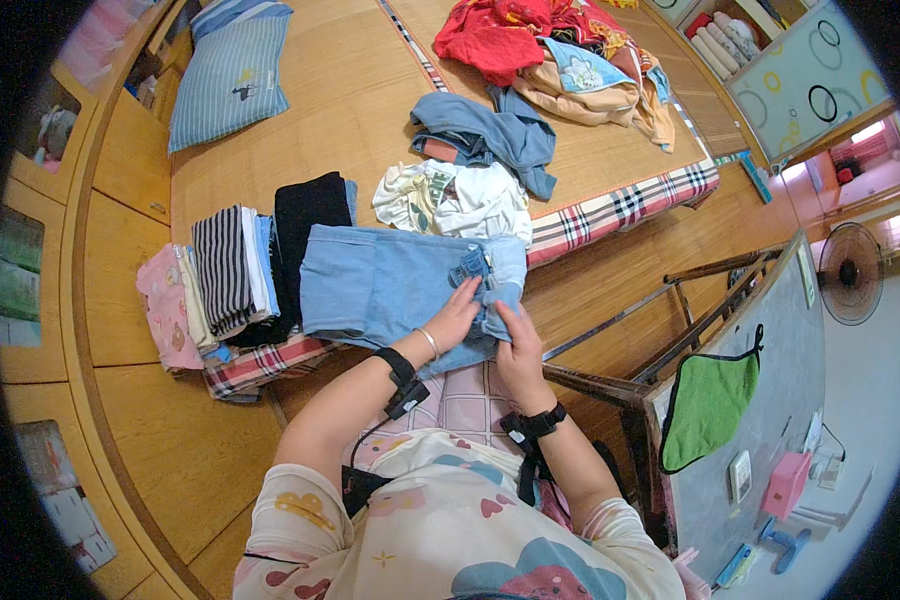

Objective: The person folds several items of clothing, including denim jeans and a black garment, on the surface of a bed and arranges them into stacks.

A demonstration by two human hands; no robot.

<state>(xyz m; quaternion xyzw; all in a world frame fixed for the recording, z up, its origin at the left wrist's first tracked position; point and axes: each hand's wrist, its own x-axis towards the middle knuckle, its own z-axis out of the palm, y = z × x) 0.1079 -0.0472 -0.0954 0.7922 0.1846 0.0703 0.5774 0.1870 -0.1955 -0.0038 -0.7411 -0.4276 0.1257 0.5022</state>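
A pair of light blue denim trousers (412, 277) lies folded lengthwise across the bed's near edge and my lap. Its paler waistband (508, 262) is to the right, beside a darker blue patch of detail. The fingers of my left hand (454, 322) rest on the denim just below that patch; whether they pinch it is unclear. My right hand (521, 345) holds the lower corner of the waistband, its fingertips partly hidden by cloth. Left of the trousers stand folded clothes: a black garment (311, 202), a black-and-white striped one (225, 262) and a pink one (169, 300).
Beyond the trousers lie a crumpled white printed garment (480, 199), blue-grey clothing (480, 127) and a red and tan heap (540, 52) on the bed mat (330, 97). A striped pillow (232, 82) lies far left. A table (780, 345) with a green cloth (712, 405) stands close right.
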